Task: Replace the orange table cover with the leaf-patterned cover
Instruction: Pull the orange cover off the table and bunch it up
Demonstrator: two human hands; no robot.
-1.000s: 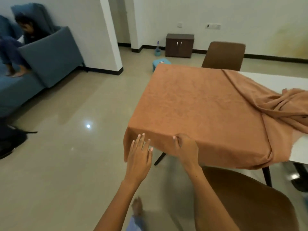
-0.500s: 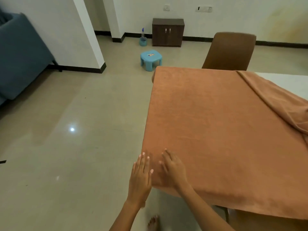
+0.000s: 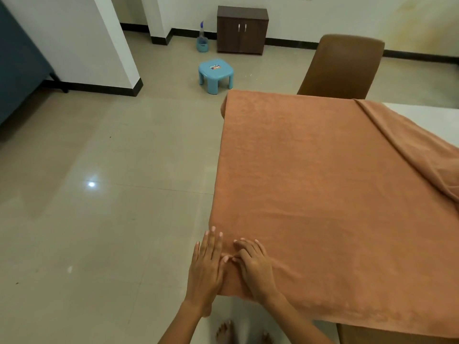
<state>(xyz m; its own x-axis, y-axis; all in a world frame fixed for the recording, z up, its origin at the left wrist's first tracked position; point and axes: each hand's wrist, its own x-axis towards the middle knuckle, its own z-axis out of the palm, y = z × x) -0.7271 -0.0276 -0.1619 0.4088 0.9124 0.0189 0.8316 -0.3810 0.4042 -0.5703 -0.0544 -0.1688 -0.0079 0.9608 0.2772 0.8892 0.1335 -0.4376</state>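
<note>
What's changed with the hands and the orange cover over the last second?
Both hands moved from the hanging front edge up onto the corner of the orange cover. The right hand let go of its grip on the edge and now lies on top with its fingers bent; the left hand lies flat at the corner. The cover stays spread, folded back at the right, white table still bare.

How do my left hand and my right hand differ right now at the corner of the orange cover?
The left hand lies with straight fingers along the corner's edge, partly over the floor; the right hand sits wholly on the orange cover. The left hand's fingers point straight ahead, the right hand's are bent and angled towards the left hand. Both touch the cover at the near corner.
</note>
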